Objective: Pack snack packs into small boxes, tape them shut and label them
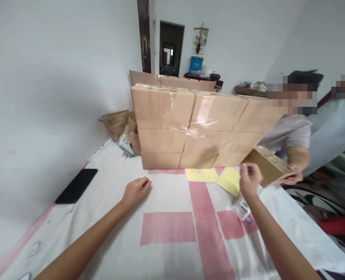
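Observation:
A wide panel of cardboard boxes (163,112), bound together with clear tape, stands upright across the bed in front of me. My left hand (136,191) is closed just above the sheet, short of the panel's lower left part, and nothing shows in its fingers. Near the panel's lower right end, my right hand (250,178) is curled closed too, with no object visible in it. Just beyond that hand is an open-sided cardboard box (265,165), which another person's hand (291,177) grips. A small clear plastic packet (241,209) lies beside my right wrist.
A black phone-like slab (77,186) lies at the left on the patterned sheet (166,198). Opened cardboard boxes (118,122) stand by the left wall, with a plastic packet (126,146) alongside. Another person (295,132) is close on the right, with someone else behind.

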{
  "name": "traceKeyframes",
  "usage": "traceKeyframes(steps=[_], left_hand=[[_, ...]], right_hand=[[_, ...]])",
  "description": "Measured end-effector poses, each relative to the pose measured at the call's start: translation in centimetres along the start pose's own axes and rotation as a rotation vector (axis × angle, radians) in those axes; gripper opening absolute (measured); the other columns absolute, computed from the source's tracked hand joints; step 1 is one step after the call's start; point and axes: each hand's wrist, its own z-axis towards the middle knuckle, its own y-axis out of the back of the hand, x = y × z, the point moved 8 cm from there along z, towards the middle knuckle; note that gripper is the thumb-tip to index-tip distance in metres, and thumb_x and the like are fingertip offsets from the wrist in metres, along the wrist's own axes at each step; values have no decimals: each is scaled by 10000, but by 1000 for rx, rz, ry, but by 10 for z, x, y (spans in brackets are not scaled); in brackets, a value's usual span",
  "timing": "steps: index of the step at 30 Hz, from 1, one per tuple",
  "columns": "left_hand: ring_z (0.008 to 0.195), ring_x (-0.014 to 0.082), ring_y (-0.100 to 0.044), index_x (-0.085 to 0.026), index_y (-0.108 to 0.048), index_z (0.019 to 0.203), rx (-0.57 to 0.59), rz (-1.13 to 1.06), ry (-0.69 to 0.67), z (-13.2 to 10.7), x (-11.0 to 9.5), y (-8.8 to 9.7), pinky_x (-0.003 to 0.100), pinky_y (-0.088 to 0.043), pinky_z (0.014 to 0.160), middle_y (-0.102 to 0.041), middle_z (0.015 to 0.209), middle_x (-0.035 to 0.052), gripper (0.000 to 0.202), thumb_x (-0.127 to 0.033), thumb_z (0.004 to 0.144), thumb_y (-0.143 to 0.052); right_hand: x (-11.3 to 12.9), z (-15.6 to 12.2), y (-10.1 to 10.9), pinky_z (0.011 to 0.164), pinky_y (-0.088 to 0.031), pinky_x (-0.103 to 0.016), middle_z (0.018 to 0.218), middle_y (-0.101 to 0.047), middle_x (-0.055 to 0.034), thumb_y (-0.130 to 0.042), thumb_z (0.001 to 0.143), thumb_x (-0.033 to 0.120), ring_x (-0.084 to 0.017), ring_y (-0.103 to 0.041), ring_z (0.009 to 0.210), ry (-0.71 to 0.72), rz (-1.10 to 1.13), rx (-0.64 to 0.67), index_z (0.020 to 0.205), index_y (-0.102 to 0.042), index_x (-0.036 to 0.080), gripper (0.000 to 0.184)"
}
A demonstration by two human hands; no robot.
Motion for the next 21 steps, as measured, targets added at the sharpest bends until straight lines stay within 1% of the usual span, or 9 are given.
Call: traceKeyframes(steps=[3, 5, 7, 9, 11, 14, 17, 19, 21], left_hand=[[831, 210, -658, -243, -637, 960, -178, 5, 168, 32, 69, 54, 320, -488, 809, -710, 891, 14, 224, -433, 921, -526], [963, 225, -657, -203, -578, 1149, -322, 1, 269, 65, 107, 90, 341, -500, 896, -694, 1062, 54, 329, -436, 917, -561], [1120, 249, -620, -134, -456, 1324, -438, -12, 352, 103, 137, 120, 380, -484, 999, -628, 1258, 121, 557, -420, 886, -645], [1288, 285, -532, -72, -297, 1448, -508, -37, 409, 143, 160, 140, 439, -427, 1106, -502, 1442, 202, 796, -396, 855, -719], [1423, 325, -411, -67, -173, 1517, -540, -71, 439, 181, 175, 151, 493, -350, 1181, -354, 1567, 251, 974, -397, 828, -777], [1498, 379, -318, -69, -106, 1552, -525, -137, 478, 227, 193, 156, 536, -298, 1215, -249, 1623, 293, 1143, -406, 761, -859], [1409, 371, -469, 19, -99, 1526, -464, -220, 528, 255, 209, 149, 537, -394, 1157, -405, 1523, 337, 1156, -402, 765, -861], [1308, 341, -572, 38, -112, 1511, -447, -258, 541, 261, 217, 140, 516, -470, 1092, -528, 1422, 310, 1121, -424, 790, -835], [1252, 301, -616, -21, -113, 1525, -470, -268, 513, 263, 222, 132, 481, -508, 1054, -583, 1379, 249, 1093, -447, 805, -817]], right_hand=[[116, -42, -147, 692, -516, -307, 771, -656, -40, -485, 971, 480, -175, -628, 722, 197, 184, 449, 838, -600, 215, 319], [198, -100, -231, 727, -537, -284, 855, -710, -48, -470, 998, 416, -169, -672, 788, 383, 286, 774, 912, -645, 223, 275], [264, -164, -300, 853, -555, -312, 1226, -703, -95, -486, 1005, 414, -197, -682, 1041, 569, 308, 1048, 1247, -620, 230, 332], [302, -209, -363, 906, -568, -366, 1534, -507, -109, -531, 987, 463, -254, -601, 1256, 629, 226, 1168, 1524, -403, 269, 585], [314, -234, -421, 895, -581, -412, 1635, -361, -91, -552, 974, 412, -286, -593, 1259, 587, 94, 1229, 1592, -279, 338, 679], [305, -231, -481, 950, -564, -463, 1705, -202, -81, -542, 967, 318, -315, -581, 1258, 397, -78, 1120, 1621, -211, 354, 733], [299, -217, -504, 962, -557, -451, 1679, -245, -118, -503, 986, 303, -298, -615, 1202, 317, -67, 1022, 1639, -174, 320, 731], [292, -206, -511, 932, -567, -440, 1584, -399, -163, -512, 985, 329, -287, -658, 1128, 255, -51, 1000, 1641, -165, 263, 745], [276, -200, -519, 900, -575, -446, 1434, -564, -185, -557, 965, 364, -300, -692, 1071, 145, -103, 1035, 1617, -210, 183, 761]])
